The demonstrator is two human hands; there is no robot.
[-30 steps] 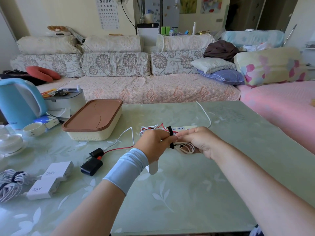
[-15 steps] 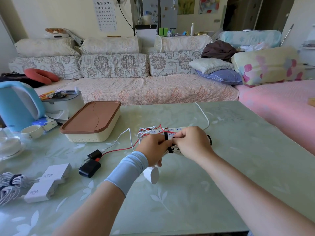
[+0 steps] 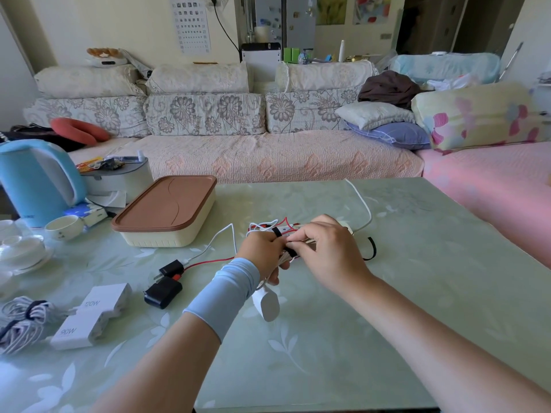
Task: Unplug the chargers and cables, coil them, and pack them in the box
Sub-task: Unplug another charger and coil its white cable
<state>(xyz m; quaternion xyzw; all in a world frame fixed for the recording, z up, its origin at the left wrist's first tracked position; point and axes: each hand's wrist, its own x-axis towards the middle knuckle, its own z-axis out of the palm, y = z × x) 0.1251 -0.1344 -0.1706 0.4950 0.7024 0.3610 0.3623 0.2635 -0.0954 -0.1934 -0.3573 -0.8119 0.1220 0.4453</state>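
White cable coil (image 3: 284, 259) mid-frame: left grip (image 3: 261, 251) clamped round it, right grip (image 3: 328, 248) pinching black strap (image 3: 276, 232) on it; box (image 3: 167, 236) w/ lid further left.

Your pale green table (image 3: 387, 323) carries the lidded box (image 3: 167, 238) toward its far left corner. A blue kettle (image 3: 32, 180), a grey tub (image 3: 119, 183), a white cup (image 3: 64, 227) and white dishes (image 3: 21, 248) stand along the left edge. Closer to you on that edge lie a coiled cable bundle (image 3: 21, 323) and, just beside it, two white chargers, marked 120W (image 3: 104, 299) and 90W (image 3: 80, 329). Two black chargers (image 3: 163, 292) lie between those and the middle. At the middle you have a partly hidden power strip (image 3: 286, 229) and a white plug (image 3: 267, 305). A white cable (image 3: 362, 204) runs to the far edge.
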